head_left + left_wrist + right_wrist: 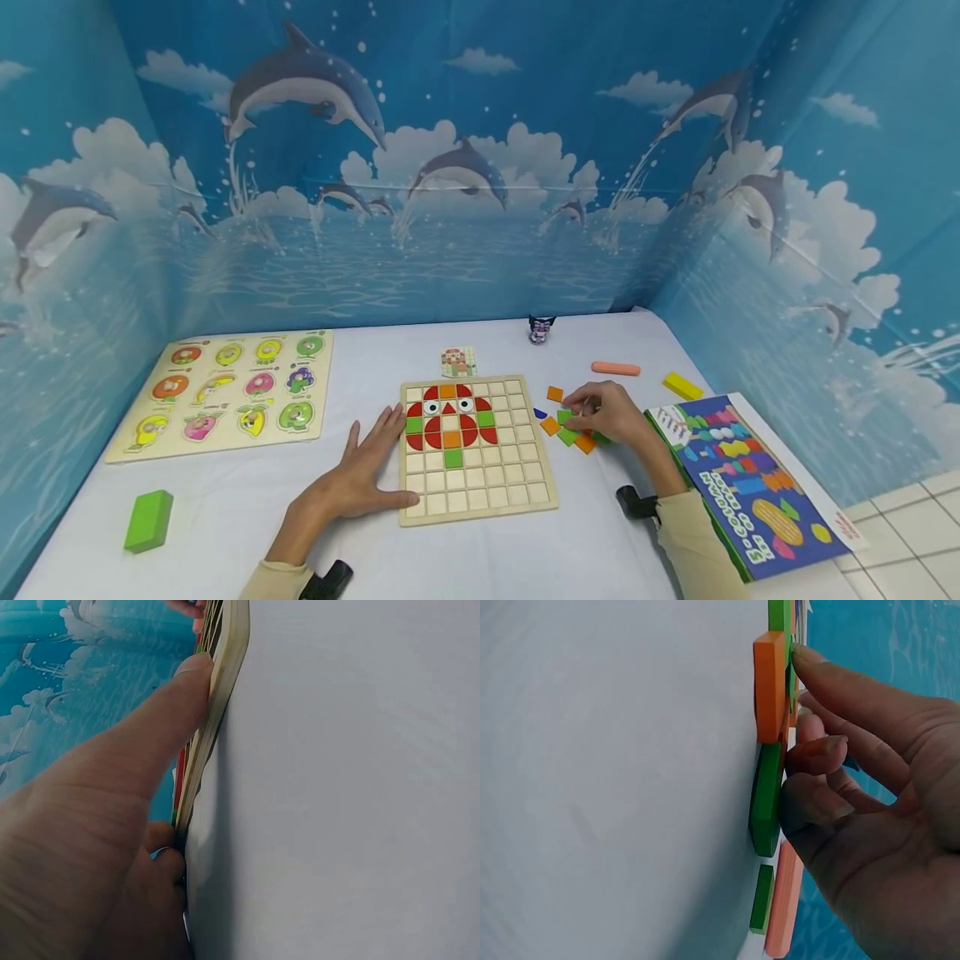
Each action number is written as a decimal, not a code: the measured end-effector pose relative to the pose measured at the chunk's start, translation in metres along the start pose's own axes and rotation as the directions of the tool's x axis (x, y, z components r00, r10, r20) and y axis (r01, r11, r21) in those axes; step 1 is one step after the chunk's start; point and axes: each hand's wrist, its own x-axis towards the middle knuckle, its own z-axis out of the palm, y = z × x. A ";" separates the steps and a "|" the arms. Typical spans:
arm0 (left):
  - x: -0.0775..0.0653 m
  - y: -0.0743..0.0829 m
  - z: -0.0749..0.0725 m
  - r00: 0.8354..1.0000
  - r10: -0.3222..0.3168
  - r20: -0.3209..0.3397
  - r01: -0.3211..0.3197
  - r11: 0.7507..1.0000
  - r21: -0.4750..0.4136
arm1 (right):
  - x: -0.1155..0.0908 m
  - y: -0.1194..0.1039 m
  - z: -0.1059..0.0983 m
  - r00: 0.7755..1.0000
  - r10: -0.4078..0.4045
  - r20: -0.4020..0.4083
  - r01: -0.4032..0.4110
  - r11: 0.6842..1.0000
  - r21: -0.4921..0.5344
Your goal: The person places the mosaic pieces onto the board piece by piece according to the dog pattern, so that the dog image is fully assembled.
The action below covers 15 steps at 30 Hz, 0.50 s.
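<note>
A wooden grid board (480,511) lies on the table, with red, green, orange and eye-printed tiles forming a pattern in its upper left part. My left hand (356,475) rests at the board's left side, fingers spread; its thumb (196,667) touches the rim. Beyond the board's right edge, my right hand (607,408) is low over loose tiles, fingers bent and apart. In the right wrist view, one fingertip touches a green tile (778,615); other fingertips are beside an orange tile (769,686) and a darker green tile (765,799). I see nothing lifted.
A small pattern card (458,362) and a figurine (539,330) are behind the board. A fruit puzzle (225,443) and green block (148,521) lie left. An orange stick (616,368), yellow block (682,386) and blue box (757,492) are at right.
</note>
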 end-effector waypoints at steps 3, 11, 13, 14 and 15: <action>0.000 0.000 0.000 1.000 0.001 0.001 -0.001 1.000 -0.003 | 0.000 -0.001 0.000 1.000 0.022 0.005 -0.022 1.000 -0.015; -0.001 0.000 0.000 1.000 -0.005 0.000 0.005 1.000 -0.008 | 0.001 -0.010 0.005 0.997 -0.072 0.026 0.073 0.997 -0.021; -0.001 0.000 0.000 1.000 -0.002 -0.002 0.002 1.000 -0.009 | 0.001 -0.011 0.008 0.994 -0.102 0.043 0.104 0.994 -0.034; 0.000 0.000 0.000 1.000 -0.001 0.000 0.001 1.000 -0.009 | 0.001 -0.012 0.009 0.994 -0.103 0.047 0.105 0.994 -0.037; 0.000 0.000 0.000 1.000 0.001 0.001 -0.001 1.000 -0.009 | 0.001 -0.012 0.010 0.993 -0.102 0.050 0.104 0.994 -0.042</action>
